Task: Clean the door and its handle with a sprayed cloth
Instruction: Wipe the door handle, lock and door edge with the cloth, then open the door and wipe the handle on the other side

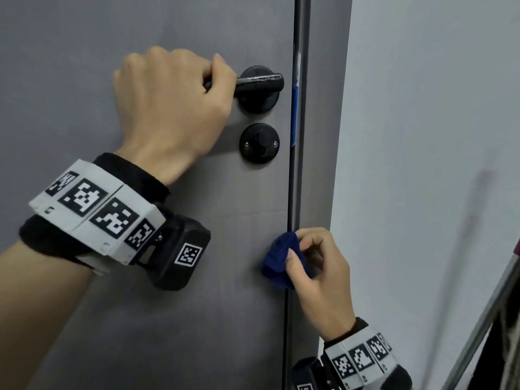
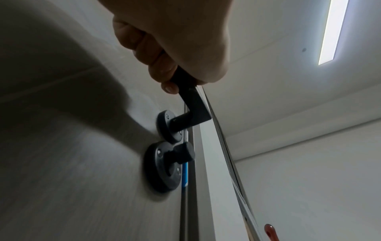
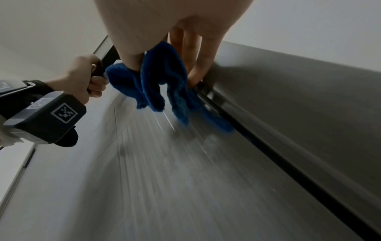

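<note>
A grey door (image 1: 140, 319) fills the head view. Its black lever handle (image 1: 260, 81) sits on a round black rose near the door's right edge. My left hand (image 1: 171, 102) grips the lever's free end, fingers curled round it; the left wrist view shows the same handle (image 2: 192, 104) held from below. Well under the handle, my right hand (image 1: 318, 274) pinches a bunched blue cloth (image 1: 281, 260) and holds it against the door's right edge. In the right wrist view the cloth (image 3: 163, 84) hangs in folds below my fingers, touching the door (image 3: 185, 187).
A round black lock knob (image 1: 259, 143) sits just under the handle. The dark door frame (image 1: 301, 164) runs down the right, with a blue strip (image 1: 294, 114) in the gap. A pale wall (image 1: 422, 136) lies right of it, and a metal rail (image 1: 484, 319) crosses the lower right corner.
</note>
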`<state>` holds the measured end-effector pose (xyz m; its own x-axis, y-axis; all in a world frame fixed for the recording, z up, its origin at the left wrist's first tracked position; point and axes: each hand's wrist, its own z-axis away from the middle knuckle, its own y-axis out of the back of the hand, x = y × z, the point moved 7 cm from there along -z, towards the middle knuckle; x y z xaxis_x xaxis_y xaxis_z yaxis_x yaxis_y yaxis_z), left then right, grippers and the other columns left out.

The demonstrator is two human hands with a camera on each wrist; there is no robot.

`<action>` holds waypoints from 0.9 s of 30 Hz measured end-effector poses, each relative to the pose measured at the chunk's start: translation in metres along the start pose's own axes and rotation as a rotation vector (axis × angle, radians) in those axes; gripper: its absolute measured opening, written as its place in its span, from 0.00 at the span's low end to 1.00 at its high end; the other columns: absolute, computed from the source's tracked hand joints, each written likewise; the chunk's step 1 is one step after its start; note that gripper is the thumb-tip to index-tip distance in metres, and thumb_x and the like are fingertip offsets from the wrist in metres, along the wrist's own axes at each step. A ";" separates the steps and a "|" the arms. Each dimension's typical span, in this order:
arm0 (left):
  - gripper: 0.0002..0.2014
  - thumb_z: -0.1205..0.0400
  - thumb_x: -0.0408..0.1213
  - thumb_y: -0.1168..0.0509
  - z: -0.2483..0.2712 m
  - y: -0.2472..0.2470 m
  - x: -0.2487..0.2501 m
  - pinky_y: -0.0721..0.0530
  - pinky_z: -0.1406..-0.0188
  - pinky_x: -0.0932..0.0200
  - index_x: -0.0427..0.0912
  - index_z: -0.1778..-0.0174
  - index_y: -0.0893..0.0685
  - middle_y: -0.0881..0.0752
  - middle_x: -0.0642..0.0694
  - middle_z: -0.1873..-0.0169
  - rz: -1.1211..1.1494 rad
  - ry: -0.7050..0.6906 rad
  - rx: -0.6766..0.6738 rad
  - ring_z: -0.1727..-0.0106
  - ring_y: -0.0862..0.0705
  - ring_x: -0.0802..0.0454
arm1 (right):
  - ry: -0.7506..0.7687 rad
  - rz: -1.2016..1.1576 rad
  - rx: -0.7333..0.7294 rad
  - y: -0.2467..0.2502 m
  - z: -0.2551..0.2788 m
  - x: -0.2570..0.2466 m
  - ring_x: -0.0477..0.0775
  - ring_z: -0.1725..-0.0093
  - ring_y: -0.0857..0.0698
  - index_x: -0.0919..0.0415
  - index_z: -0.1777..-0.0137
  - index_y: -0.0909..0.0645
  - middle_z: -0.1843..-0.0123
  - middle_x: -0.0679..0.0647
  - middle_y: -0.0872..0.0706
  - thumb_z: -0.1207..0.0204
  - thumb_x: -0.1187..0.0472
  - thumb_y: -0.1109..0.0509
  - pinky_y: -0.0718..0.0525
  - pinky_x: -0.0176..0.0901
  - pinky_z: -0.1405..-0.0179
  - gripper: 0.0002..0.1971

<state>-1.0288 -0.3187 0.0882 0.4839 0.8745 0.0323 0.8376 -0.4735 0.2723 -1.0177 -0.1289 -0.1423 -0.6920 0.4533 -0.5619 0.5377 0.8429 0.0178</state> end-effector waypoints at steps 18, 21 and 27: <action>0.25 0.12 0.36 0.50 0.028 -0.022 -0.003 0.36 0.77 0.68 0.34 0.74 0.20 0.31 0.53 0.83 0.409 0.324 -0.213 0.83 0.38 0.52 | -0.487 0.015 -0.012 0.023 -0.047 -0.036 0.50 0.59 0.15 0.54 0.59 0.23 0.57 0.48 0.13 0.27 0.58 0.27 0.18 0.36 0.59 0.06; 0.26 0.13 0.42 0.52 0.032 -0.029 -0.005 0.38 0.78 0.68 0.37 0.74 0.21 0.28 0.53 0.82 0.442 0.458 -0.360 0.81 0.32 0.52 | -0.653 0.059 -0.018 0.044 -0.056 -0.059 0.47 0.59 0.14 0.53 0.59 0.21 0.57 0.44 0.12 0.24 0.68 0.24 0.18 0.36 0.59 0.10; 0.24 0.15 0.50 0.56 0.026 -0.006 0.003 0.36 0.76 0.60 0.42 0.71 0.26 0.24 0.49 0.78 0.356 0.557 -0.714 0.77 0.25 0.45 | -0.846 0.022 -0.005 0.088 -0.093 -0.128 0.70 0.59 0.11 0.49 0.54 0.21 0.55 0.57 0.11 0.17 0.69 0.32 0.13 0.72 0.60 0.12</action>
<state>-1.0257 -0.3158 0.0612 0.3357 0.7036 0.6263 0.2253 -0.7055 0.6719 -0.9263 -0.0855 0.0077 -0.0861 0.1013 -0.9911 0.5433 0.8387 0.0385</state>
